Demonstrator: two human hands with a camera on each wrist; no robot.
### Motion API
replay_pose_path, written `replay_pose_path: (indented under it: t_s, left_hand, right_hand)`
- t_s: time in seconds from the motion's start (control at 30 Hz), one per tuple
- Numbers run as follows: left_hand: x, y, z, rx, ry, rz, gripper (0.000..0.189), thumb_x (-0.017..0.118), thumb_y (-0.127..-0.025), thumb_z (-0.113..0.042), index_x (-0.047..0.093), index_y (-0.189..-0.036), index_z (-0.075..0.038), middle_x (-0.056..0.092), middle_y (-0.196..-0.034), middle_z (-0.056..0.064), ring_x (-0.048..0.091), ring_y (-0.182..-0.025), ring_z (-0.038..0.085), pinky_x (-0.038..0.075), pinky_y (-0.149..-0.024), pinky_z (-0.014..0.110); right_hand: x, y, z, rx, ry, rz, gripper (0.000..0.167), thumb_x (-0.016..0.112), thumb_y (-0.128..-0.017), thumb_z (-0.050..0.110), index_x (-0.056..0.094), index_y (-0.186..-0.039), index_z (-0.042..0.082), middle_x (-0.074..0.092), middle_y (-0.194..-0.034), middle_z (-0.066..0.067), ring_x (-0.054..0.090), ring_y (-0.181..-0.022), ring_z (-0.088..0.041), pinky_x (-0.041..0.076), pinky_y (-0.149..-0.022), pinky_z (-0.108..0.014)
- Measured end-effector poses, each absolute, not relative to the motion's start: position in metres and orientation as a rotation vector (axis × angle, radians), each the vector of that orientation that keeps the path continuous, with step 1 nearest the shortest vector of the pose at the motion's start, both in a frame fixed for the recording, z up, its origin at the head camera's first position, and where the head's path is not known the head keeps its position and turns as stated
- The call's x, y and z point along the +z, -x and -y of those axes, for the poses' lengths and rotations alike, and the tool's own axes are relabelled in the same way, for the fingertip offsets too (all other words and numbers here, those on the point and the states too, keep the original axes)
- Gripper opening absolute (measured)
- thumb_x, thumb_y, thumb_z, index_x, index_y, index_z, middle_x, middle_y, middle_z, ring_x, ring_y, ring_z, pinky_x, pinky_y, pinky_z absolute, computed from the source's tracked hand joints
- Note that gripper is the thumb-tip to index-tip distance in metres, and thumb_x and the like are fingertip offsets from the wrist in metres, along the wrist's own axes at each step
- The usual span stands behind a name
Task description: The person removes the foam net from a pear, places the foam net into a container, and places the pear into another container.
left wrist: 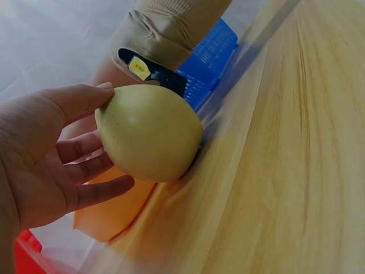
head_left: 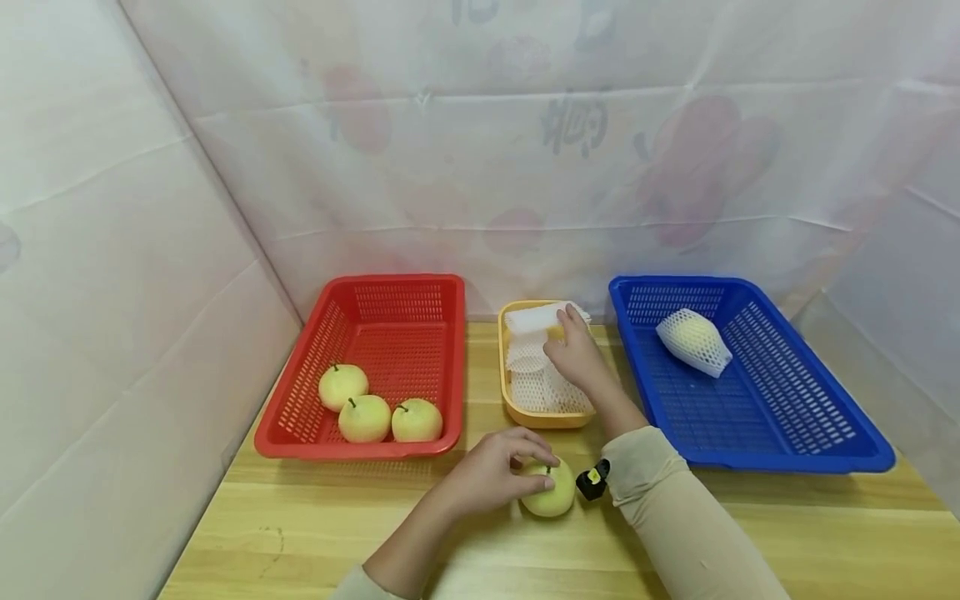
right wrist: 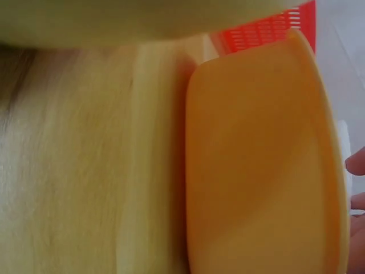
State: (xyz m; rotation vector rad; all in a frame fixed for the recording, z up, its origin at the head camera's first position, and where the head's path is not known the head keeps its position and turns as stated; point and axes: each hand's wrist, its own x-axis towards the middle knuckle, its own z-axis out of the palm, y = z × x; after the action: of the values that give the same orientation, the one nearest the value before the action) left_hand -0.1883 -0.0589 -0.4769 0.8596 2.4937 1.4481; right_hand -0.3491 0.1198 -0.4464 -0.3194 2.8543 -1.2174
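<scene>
A person's left hand (head_left: 495, 471) is holding a round yellow-green pear (head_left: 553, 493) on the pale wooden table (head_left: 337, 533), half-curled about it. Beyond the pear, the right hand (head_left: 581, 358) is touching the right end of a white foam-net sleeve (head_left: 534, 319), which is lying crosswise atop a small yellow plastic basket (head_left: 551, 421); whether it is gripping, I cannot tell.

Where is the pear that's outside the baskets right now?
In the head view, the pear sits low, just right of centre, on the wooden table, in front of the yellow basket, touched by the left hand.
</scene>
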Motion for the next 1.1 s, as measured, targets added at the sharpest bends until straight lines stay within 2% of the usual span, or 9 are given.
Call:
replay_pose_path:
  t_s: [0.13,0.23,0.37,0.53,0.67,0.83,0.97,1.1]
  left_hand:
    - [-0.478,0.188,0.058,1.457,-0.873,-2.486,0.023,0.075,-0.088,-0.029,0.075,-0.109,-0.020,0.065,-0.116,-0.009,0.058,-0.109,0.004,0.052,-0.091,0.028]
    - [-0.478,0.188,0.058,1.456,-0.888,-2.486,0.023,0.075,-0.088,-0.029,0.075,-0.109,-0.020,0.065,-0.116,-0.009,0.058,-0.109,0.004,0.052,-0.091,0.028]
    - [-0.479,0.188,0.057,1.452,-0.902,-2.488,0.023,0.075,-0.088,-0.028,0.075,-0.109,-0.020,0.066,-0.116,-0.008,0.058,-0.109,0.003,0.052,-0.091,0.028]
    - [-0.479,0.188,0.057,1.446,-0.913,-2.494,0.023,0.075,-0.088,-0.027,0.075,-0.109,-0.019,0.066,-0.116,-0.008,0.058,-0.109,0.003,0.052,-0.091,0.027]
    - [-0.479,0.188,0.057,1.439,-0.918,-2.499,0.022,0.074,-0.088,-0.027,0.075,-0.109,-0.019,0.066,-0.116,-0.009,0.058,-0.109,0.003,0.052,-0.091,0.027]
    - [-0.479,0.189,0.057,1.441,-0.915,-2.495,0.022,0.074,-0.089,-0.028,0.075,-0.109,-0.019,0.066,-0.116,-0.009,0.058,-0.109,0.003,0.052,-0.092,0.027]
    - [-0.478,0.188,0.058,1.439,-0.902,-2.492,0.022,0.073,-0.090,-0.029,0.074,-0.109,-0.020,0.065,-0.116,-0.010,0.058,-0.109,0.003,0.052,-0.093,0.029]
    - [-0.477,0.188,0.058,1.433,-0.902,-2.494,0.022,0.073,-0.090,-0.029,0.074,-0.110,-0.020,0.065,-0.116,-0.010,0.058,-0.110,0.003,0.052,-0.093,0.030]
  right_hand:
    - [-0.452,0.352,-0.119,-1.152,0.324,-2.810,0.076,0.052,-0.094,0.024,0.015,-0.157,0.004,-0.007,-0.166,-0.010,0.006,-0.151,-0.039,0.017,-0.118,-0.060]
    - [-0.457,0.355,-0.118,-1.079,0.333,-2.817,0.077,0.051,-0.095,0.028,0.013,-0.157,0.002,-0.010,-0.165,-0.014,0.007,-0.150,-0.041,0.018,-0.117,-0.061]
    - [-0.461,0.358,-0.117,-0.942,0.351,-2.854,0.075,0.044,-0.097,0.035,0.015,-0.155,-0.002,-0.004,-0.164,-0.020,0.012,-0.148,-0.044,0.019,-0.118,-0.060]
    - [-0.463,0.357,-0.115,-0.764,0.398,-2.902,0.067,0.036,-0.099,0.037,0.026,-0.152,-0.004,0.010,-0.163,-0.024,0.023,-0.145,-0.046,0.023,-0.117,-0.059]
    - [-0.462,0.354,-0.114,-0.658,0.414,-2.958,0.061,0.035,-0.101,0.036,0.034,-0.152,0.003,0.011,-0.162,-0.025,0.023,-0.143,-0.051,0.023,-0.115,-0.062]
    - [-0.457,0.347,-0.114,-0.598,0.391,-3.021,0.058,0.035,-0.100,0.037,0.036,-0.153,0.013,0.010,-0.163,-0.023,0.024,-0.140,-0.055,0.028,-0.110,-0.067]
    - [-0.454,0.344,-0.115,-0.529,0.394,-3.087,0.054,0.035,-0.100,0.037,0.042,-0.150,0.018,0.015,-0.164,-0.017,0.028,-0.139,-0.052,0.029,-0.109,-0.067]
    - [-0.456,0.342,-0.114,-0.435,0.427,-3.127,0.051,0.036,-0.101,0.039,0.047,-0.147,0.022,0.021,-0.163,-0.012,0.023,-0.143,-0.045,0.023,-0.113,-0.067]
